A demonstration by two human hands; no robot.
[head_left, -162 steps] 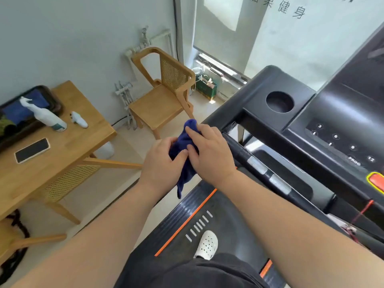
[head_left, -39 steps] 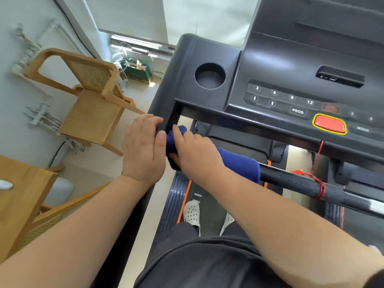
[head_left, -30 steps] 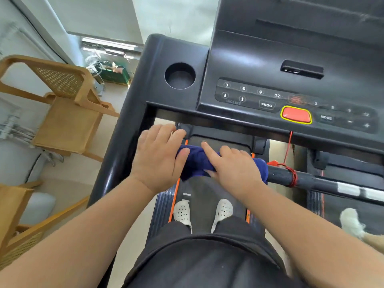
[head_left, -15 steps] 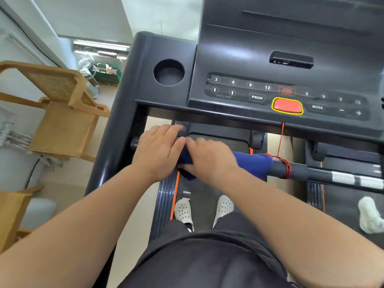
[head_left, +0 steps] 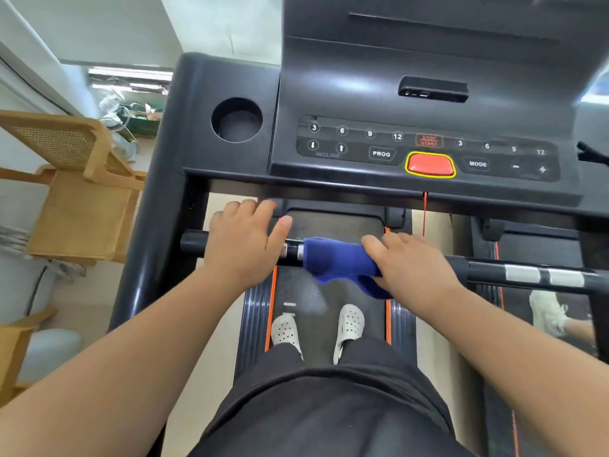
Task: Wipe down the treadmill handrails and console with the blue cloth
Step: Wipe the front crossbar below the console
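The blue cloth (head_left: 339, 260) is wrapped over the black crossbar handrail (head_left: 494, 270) below the console (head_left: 428, 103). My right hand (head_left: 412, 265) grips the cloth and the bar together at the bar's middle. My left hand (head_left: 245, 242) lies over the left stretch of the same bar, fingers draped forward, a short gap of bare bar between it and the cloth. The console has a red stop button (head_left: 429, 164), number keys and a round cup holder (head_left: 236, 119).
A wooden chair (head_left: 75, 192) stands left of the treadmill's black left upright (head_left: 158, 199). My feet in white perforated shoes (head_left: 316, 328) stand on the belt. A red safety cord (head_left: 425, 212) hangs from the console. Another person's foot (head_left: 547, 311) shows at right.
My right hand has slid the cloth to the right along the crossbar, away from my left hand, baring a silver-ringed stretch of bar. My left hand stayed at the left end.
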